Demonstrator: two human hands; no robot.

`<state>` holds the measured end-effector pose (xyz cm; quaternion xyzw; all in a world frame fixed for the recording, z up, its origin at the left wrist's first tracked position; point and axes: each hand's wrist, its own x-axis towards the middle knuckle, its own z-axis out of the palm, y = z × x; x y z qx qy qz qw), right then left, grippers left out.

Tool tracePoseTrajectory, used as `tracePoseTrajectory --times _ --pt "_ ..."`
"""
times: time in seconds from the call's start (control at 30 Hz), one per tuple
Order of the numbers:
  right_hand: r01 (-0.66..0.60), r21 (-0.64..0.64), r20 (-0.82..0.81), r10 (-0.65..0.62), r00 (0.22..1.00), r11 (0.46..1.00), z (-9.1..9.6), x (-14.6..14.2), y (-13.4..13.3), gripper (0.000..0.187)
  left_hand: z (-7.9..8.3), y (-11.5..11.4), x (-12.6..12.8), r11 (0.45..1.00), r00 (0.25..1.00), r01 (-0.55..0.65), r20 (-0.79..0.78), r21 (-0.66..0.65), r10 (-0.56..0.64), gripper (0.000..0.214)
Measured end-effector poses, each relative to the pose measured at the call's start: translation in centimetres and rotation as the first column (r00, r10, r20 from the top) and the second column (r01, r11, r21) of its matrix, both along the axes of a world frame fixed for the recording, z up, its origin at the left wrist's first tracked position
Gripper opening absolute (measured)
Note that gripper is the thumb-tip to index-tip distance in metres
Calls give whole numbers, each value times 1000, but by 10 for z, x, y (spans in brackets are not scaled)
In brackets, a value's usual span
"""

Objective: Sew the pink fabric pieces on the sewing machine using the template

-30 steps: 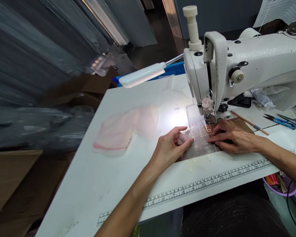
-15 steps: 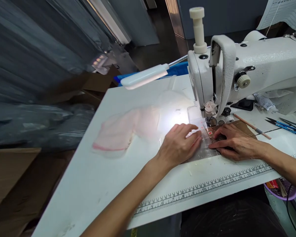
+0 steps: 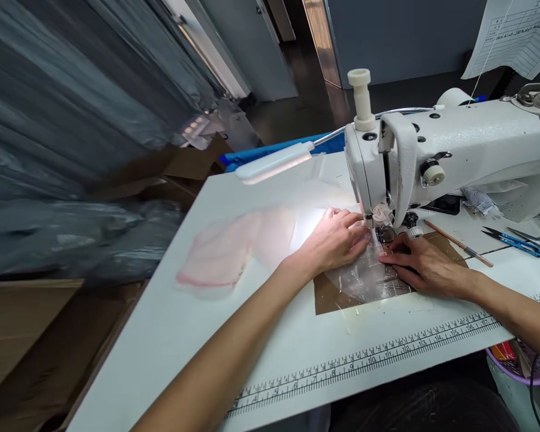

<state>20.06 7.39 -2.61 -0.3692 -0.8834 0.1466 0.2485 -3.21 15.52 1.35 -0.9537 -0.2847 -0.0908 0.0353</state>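
Observation:
A sheer, see-through fabric [image 3: 357,279] lies under the presser foot [image 3: 384,234] of a white sewing machine [image 3: 472,141]. My left hand [image 3: 335,240] rests on the fabric just left of the foot, fingers bent and laid on it. On the other side, my right hand [image 3: 425,264] has thumb and fingertips closed at the fabric's edge near the foot. Beneath the fabric is a brown plate [image 3: 326,297]. Further left on the table spreads a pale pink sheer piece [image 3: 220,252] with a darker pink edge. A pinkish rosette [image 3: 381,213] hangs by the needle area.
A lit lamp [image 3: 276,162] reaches over the white table [image 3: 162,348]. Right of the machine foot lie a pencil-like stick [image 3: 459,243], blue thread snips [image 3: 515,240] and other tools. A printed ruler [image 3: 369,363] runs along the front edge. A purple basket [image 3: 537,375] sits below.
My left hand has slid away from me along the fabric, toward the foot. More of the brown plate shows at the front left. The camera view has also shifted slightly.

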Motion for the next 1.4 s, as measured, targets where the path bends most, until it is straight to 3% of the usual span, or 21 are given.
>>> tracePoseTrajectory --times 0.1,0.33,0.7,1.2,1.4 --pt "0 19 23 0 1000 1000 2 0 -1 31 -5 -10 0 999 997 -38 72 32 36 32" --pt "1 35 25 -1 1000 999 7 -1 -2 30 -15 -20 1 992 993 95 76 -82 -89 39" --pt "-8 19 14 8 1000 1000 6 -1 -2 32 -16 -30 1 996 994 -24 107 -85 33 38" --pt "4 82 -7 -4 1000 997 6 -1 -4 32 -15 -36 7 997 999 -26 21 73 25 39" --pt "-2 66 2 2 1000 998 9 -1 -4 32 -11 -37 9 999 1000 -17 0 51 17 36"
